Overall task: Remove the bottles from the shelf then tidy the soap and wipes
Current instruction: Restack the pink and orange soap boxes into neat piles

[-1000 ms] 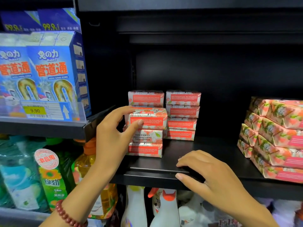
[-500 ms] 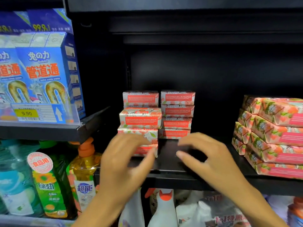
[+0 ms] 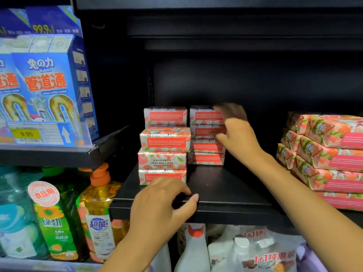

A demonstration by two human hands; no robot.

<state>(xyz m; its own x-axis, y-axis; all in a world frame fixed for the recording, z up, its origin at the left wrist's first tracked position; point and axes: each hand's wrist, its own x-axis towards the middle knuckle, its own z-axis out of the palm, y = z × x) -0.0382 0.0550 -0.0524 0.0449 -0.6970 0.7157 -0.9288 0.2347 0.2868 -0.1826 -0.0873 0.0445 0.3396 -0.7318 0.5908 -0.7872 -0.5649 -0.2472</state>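
Observation:
Two stacks of pink-and-white soap boxes stand on the black shelf (image 3: 231, 195). The left soap stack (image 3: 163, 154) is uneven, with its upper front box pushed forward and one box upside down. My right hand (image 3: 237, 134) is wrapped round the right end of the top two boxes of the right soap stack (image 3: 204, 148), fingers over the top and thumb on the front. Below, my left hand (image 3: 163, 205) rests on the shelf's front edge, fingers curled, holding nothing. A slanted pile of pink wipes packs (image 3: 326, 156) fills the shelf's right side.
Blue drain-cleaner boxes (image 3: 47, 81) stand on the upper left shelf behind a price tag (image 3: 27, 133). Below them are a yellow pump bottle (image 3: 98, 213) and a green bottle (image 3: 53, 222). White spray bottles (image 3: 193, 250) and bagged bottles (image 3: 263, 252) sit under the soap shelf.
My left hand came off the left soap stack and dropped to the shelf's front edge. My right hand left the shelf edge and rose to the top of the right stack.

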